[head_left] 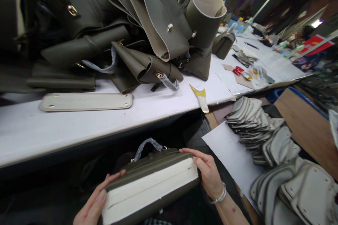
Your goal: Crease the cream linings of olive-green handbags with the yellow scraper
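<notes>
Between my two hands is a dark olive handbag (169, 161), turned so that its off-white bottom (150, 191) faces me. A plastic-wrapped handle (148, 145) stands up on the far side. My left hand (96, 197) grips the bag's left end, thumb at the edge of the pale bottom and fingers along the far side. Around the right end my right hand (207, 170) is closed, its index finger stretched over the top edge. On the table ahead lies a long cream base panel (86, 102) with metal studs near its corners.
Unfinished olive bags (158, 17) pile up on the white table (31, 137). A yellow-and-white pointed piece (200, 98) lies near its edge. At right, stacked pale panels (264, 130) rest beside a brown board (311, 130). People are in the background.
</notes>
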`<action>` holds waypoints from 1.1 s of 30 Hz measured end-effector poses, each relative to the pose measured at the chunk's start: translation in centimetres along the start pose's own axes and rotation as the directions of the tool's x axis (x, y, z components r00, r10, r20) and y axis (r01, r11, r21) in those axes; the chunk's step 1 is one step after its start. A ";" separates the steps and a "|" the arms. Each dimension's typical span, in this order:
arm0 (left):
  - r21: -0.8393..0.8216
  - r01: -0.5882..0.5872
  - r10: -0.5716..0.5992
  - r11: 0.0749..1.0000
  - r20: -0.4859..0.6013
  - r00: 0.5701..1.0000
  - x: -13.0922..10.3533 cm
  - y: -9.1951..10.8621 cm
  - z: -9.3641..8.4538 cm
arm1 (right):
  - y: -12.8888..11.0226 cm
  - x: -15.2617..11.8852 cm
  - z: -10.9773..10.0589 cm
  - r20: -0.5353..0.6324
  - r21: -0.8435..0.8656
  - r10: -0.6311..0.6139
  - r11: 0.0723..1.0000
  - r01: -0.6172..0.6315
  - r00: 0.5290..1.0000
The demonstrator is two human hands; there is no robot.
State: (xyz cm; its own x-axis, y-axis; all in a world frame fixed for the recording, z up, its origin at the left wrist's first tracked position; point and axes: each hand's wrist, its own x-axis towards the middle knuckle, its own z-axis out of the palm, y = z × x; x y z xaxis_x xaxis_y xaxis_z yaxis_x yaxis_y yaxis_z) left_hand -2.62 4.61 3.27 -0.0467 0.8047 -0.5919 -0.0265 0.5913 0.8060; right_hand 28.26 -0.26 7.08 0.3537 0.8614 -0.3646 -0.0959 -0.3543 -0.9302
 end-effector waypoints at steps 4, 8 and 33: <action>-0.022 -0.009 0.009 1.000 0.000 1.000 -0.2 0.2 0.6 | 0.5 -0.2 1.1 -0.101 -0.031 -0.039 0.999 0.036 0.994; -0.077 -0.004 0.007 0.997 0.030 1.000 -0.7 0.8 1.4 | 0.8 -0.4 1.3 -0.130 0.002 -0.049 0.999 0.050 0.990; -0.059 -0.220 0.227 0.974 0.318 0.920 -0.9 2.9 0.3 | -0.1 0.2 1.4 -0.013 0.234 0.151 0.961 -0.144 0.988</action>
State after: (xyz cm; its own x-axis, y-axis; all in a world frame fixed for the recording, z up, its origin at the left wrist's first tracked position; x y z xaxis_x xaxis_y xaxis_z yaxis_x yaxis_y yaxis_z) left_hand -2.31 5.65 6.14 0.2687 0.8921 -0.3634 -0.0740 0.3952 0.9156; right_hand 27.03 0.46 7.04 0.3474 0.7929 -0.5006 -0.3611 -0.3795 -0.8518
